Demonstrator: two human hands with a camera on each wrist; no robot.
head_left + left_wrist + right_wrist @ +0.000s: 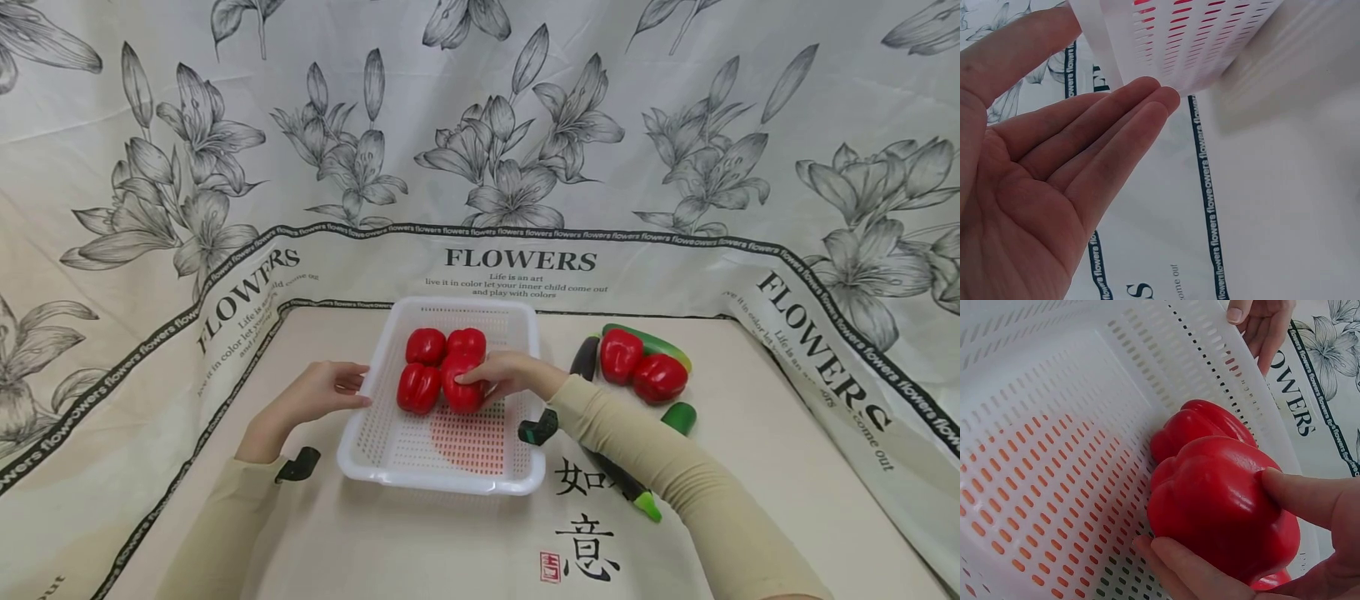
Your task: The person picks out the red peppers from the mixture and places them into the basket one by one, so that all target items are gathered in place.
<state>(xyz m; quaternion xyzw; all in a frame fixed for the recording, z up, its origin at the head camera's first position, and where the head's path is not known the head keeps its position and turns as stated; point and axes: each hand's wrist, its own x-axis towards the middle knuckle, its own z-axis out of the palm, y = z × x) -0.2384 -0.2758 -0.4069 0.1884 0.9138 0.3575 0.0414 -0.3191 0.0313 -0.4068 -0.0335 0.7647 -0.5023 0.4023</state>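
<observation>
A person's right hand (510,375) grips a red pepper (459,392) between thumb and fingers, inside a white basket (480,483) near the bench's (360,550) far edge, beside three other peppers (418,388). The left hand (326,389), fingers extended, is at the basket's left rim. This looks like placing; next calls for settling the pepper, then loosening the right fingers.

A glossy, plump red pepper (457,398) with rounded lobes is pinched between the right hand's thumb and fingers; beneath that right hand (510,375) stands a white rectangular basket (465,483), open side up, slotted throughout, its side rim at the fingertips of the left hand (326,390)
</observation>
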